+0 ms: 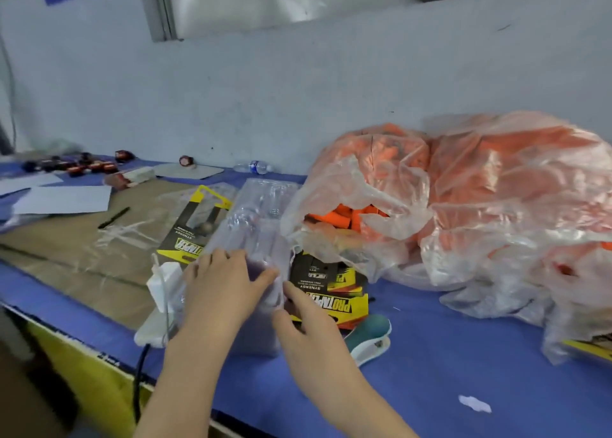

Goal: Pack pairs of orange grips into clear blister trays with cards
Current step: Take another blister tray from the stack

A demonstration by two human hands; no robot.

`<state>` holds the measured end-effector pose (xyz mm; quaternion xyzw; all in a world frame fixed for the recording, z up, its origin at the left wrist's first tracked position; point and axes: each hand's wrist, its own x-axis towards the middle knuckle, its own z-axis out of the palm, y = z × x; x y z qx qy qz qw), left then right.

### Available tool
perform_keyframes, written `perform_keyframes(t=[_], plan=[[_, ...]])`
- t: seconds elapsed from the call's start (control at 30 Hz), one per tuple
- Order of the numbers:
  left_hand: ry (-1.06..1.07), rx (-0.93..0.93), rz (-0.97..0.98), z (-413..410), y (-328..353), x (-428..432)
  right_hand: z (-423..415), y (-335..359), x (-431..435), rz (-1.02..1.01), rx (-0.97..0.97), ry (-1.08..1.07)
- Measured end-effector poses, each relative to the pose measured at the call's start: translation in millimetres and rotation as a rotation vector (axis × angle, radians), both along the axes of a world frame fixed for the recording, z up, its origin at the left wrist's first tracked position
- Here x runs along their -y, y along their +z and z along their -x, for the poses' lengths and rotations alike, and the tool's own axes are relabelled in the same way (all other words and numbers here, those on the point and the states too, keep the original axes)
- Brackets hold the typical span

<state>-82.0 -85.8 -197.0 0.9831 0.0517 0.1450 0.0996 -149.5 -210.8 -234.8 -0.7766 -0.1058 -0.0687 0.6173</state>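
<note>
A stack of clear blister trays (255, 225) lies on the blue table (463, 355), running from the middle toward me. My left hand (222, 285) rests on the near end of the stack, fingers spread over the top tray. My right hand (304, 318) touches the stack's right edge with its thumb and forefinger. Printed black-and-yellow cards (331, 288) lie just right of the trays, partly under my right hand. Orange grips (344, 219) show through the open mouth of a big clear plastic bag (463, 206) at the right.
Another card in a clear tray (195, 225) lies left of the stack on brown cardboard (66, 259). A white charger (164, 282) and a teal stapler (371, 335) sit near my hands. White papers (63, 199), small dark red parts (79, 166) and a water bottle (255, 167) lie at the back.
</note>
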Motion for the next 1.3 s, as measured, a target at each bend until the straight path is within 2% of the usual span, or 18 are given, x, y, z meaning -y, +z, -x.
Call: perform_keyframes(t=[0.1,0.2,0.33,0.5,0.63,0.77,1.0,1.07,1.2,1.3], plan=[[0.009,-0.028,-0.018,-6,4,2,2,-2,-1,-0.089,-0.018,-0.016],[0.010,-0.009,-0.009,-8,6,2,4,2,3,-0.269,-0.117,-0.027],[-0.027,0.127,0.161,-6,12,-2,1,11,7,-0.382,-0.181,-0.037],[-0.093,0.093,0.268,-3,8,-12,-4,19,6,-0.546,-0.277,-0.080],[-0.022,0.177,0.321,2,5,-27,-3,22,4,-0.511,-0.284,-0.087],[0.056,0.099,0.378,4,0,-39,1,25,1,-0.428,-0.280,-0.111],[0.043,0.130,0.393,7,0,-41,3,32,0,-0.407,-0.259,-0.122],[0.035,0.138,0.398,9,1,-41,2,36,2,-0.501,-0.276,-0.117],[0.020,0.166,0.417,12,4,-40,-1,43,5,-0.812,-0.361,-0.122],[0.015,0.176,0.430,12,7,-40,-6,42,3,-0.951,-0.423,-0.143]])
